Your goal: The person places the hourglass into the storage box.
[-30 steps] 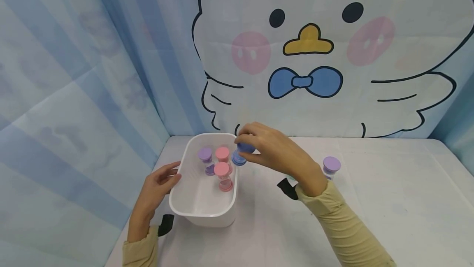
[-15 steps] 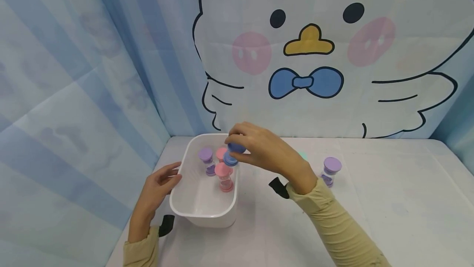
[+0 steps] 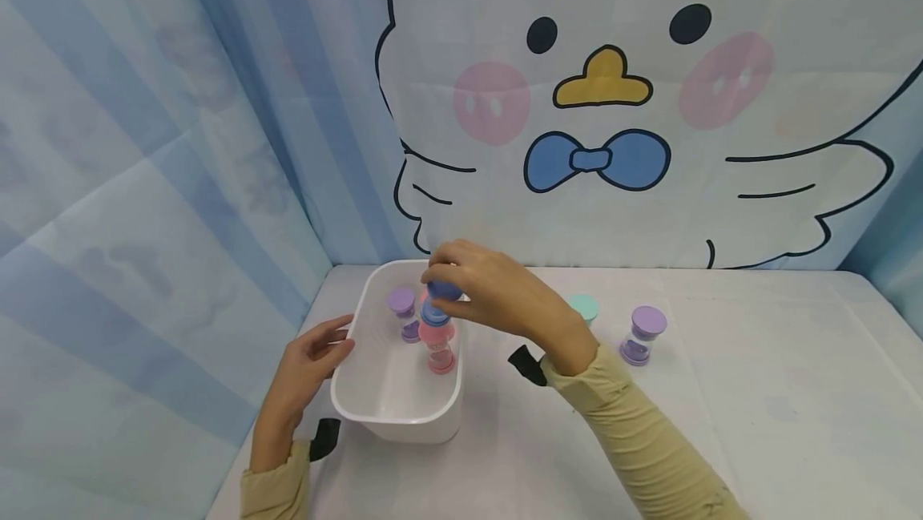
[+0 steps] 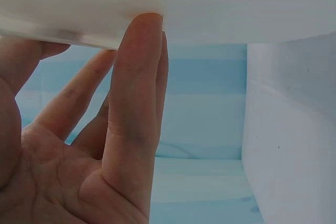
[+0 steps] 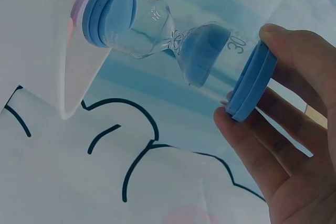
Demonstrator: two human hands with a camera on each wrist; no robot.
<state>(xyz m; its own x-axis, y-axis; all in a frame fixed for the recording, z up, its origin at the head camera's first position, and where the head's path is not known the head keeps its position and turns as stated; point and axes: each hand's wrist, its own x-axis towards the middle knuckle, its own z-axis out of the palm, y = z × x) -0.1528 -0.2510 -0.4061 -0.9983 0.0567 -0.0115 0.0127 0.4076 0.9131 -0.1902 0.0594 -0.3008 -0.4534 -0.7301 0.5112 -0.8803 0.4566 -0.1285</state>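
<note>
Head view: right hand (image 3: 497, 288) pinches a clear, blue-capped hourglass (image 5: 199, 56) by 1 cap over a white plastic bin (image 3: 392, 421); left hand (image 3: 310, 356) touches its side, ungrasping. Placing seems underway, calling for lowering, then release.

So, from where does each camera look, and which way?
Head: sits on the head, looks forward and down at the white rectangular plastic bin; left hand, right hand, tan fabric sleeves show.
Left wrist: on that wrist, faces the bin's outer side; left hand shows.
Right wrist: on that wrist, faces the clear blue-capped hourglass; right hand shows.
Head and right wrist share the hourglass and right hand.
</note>
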